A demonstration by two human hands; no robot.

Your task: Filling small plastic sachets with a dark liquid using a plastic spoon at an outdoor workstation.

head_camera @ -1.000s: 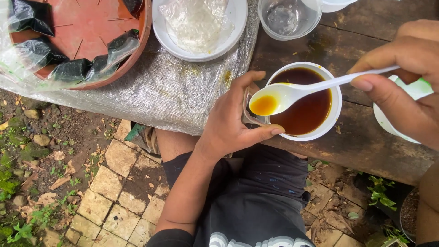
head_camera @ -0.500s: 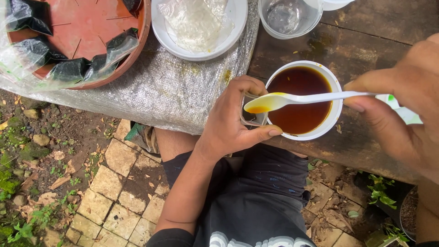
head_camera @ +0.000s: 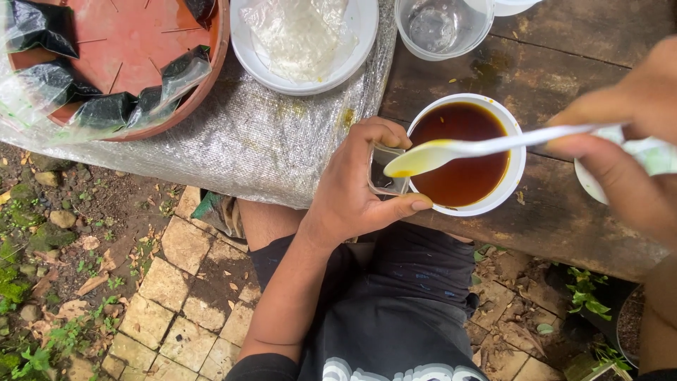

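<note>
From the head camera, your left hand [head_camera: 349, 190] is wrapped around a small clear container [head_camera: 386, 169], held against the rim of the white bowl of dark brown liquid [head_camera: 465, 152] on the wooden table [head_camera: 564, 212]. Your right hand [head_camera: 627, 148] pinches a white plastic spoon [head_camera: 451, 150], its bowl tipped over the container's mouth.

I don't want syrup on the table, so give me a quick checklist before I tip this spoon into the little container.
1. Spoon bowl over small clear container: ok.
2. Left hand gripping container: ok.
3. Right hand holding spoon handle: ok.
4. Container beside white cup of brown liquid, so drips land close: ok.
5. Container's fill level: cannot tell.
6. Wooden table dry: not ok, wet stain near the cup.
</note>
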